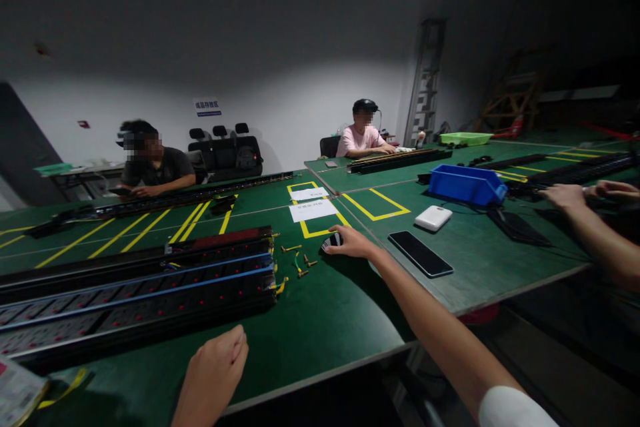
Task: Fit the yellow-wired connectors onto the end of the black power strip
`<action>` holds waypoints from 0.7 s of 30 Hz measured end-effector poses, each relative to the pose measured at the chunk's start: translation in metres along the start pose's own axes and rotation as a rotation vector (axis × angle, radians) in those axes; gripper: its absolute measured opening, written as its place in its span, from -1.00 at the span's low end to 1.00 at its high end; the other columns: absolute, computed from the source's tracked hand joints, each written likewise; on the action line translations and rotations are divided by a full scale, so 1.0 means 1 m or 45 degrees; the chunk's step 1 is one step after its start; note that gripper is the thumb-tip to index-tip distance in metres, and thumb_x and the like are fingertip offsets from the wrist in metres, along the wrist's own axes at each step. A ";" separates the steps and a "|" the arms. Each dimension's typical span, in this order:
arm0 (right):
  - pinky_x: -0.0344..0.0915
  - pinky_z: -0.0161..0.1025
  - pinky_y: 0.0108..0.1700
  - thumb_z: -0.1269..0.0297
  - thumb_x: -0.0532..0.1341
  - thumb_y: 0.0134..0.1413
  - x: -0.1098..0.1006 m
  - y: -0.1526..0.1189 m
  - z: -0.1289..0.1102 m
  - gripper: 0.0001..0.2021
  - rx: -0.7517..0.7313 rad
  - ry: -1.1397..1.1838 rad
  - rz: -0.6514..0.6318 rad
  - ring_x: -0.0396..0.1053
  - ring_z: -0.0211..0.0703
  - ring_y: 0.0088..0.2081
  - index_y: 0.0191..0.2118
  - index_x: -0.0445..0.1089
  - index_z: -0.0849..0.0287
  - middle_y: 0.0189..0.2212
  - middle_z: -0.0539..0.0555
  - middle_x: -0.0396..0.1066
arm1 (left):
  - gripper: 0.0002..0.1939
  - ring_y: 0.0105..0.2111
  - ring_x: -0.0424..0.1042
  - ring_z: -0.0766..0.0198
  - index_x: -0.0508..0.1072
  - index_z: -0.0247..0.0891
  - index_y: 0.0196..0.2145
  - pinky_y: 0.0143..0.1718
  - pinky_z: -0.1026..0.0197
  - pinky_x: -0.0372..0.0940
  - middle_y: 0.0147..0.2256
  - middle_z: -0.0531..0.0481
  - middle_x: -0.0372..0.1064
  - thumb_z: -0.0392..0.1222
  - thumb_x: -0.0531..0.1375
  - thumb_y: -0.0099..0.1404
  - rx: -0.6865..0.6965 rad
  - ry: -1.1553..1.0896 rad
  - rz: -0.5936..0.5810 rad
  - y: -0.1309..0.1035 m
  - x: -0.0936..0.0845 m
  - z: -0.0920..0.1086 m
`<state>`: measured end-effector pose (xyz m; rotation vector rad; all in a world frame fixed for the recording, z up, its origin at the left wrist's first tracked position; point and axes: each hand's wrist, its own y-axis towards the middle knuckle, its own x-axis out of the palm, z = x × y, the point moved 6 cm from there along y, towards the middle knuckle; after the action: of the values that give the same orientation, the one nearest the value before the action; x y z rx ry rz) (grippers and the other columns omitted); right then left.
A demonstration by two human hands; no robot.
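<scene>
My right hand (350,242) reaches out over the green table (320,333), its fingers wrapped round a small black-and-white object (332,241). Close to its left lie several small screws (307,260) with yellow and green wire pieces. Nearer the front edge, my left hand (220,363) is closed in a loose fist, and what it holds, if anything, is hidden. Long black rail strips (150,293) with red dots and blue edges fill the left side of the table. White paper sheets (313,209) lie just beyond my right hand.
A black phone (421,253), a white power bank (433,218) and a blue bin (467,185) are to the right. A co-worker's hands (567,197) are at the right edge. Two people (363,137) sit across the table. A printed packet (19,393) lies at bottom left.
</scene>
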<state>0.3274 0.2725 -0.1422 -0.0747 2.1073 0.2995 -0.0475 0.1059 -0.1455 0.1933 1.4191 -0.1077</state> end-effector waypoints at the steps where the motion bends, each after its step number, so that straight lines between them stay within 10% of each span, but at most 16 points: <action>1: 0.27 -0.12 -0.01 -0.27 0.31 -0.02 0.001 -0.001 -0.003 -0.17 0.008 -0.037 0.010 0.38 0.12 0.03 0.27 0.27 0.13 0.06 0.27 0.37 | -0.70 -0.54 0.19 0.31 0.11 -0.17 -0.50 -0.42 0.22 -0.07 -0.55 0.08 0.25 -0.18 -0.13 0.41 -0.001 0.000 -0.001 0.000 0.000 0.000; 21: 0.25 -0.24 -0.17 0.00 0.33 0.10 -0.008 -0.011 -0.042 -0.60 -0.152 -0.306 0.148 0.41 -0.02 -0.13 0.01 0.50 0.09 -0.10 0.18 0.41 | -0.71 -0.54 0.22 0.31 0.13 -0.17 -0.50 -0.42 0.23 -0.05 -0.55 0.09 0.25 -0.18 -0.12 0.41 0.011 0.014 0.030 0.001 -0.001 0.000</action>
<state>0.2987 0.2510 -0.1167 0.0130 1.8576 0.4804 -0.0474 0.1071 -0.1441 0.2181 1.4273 -0.0932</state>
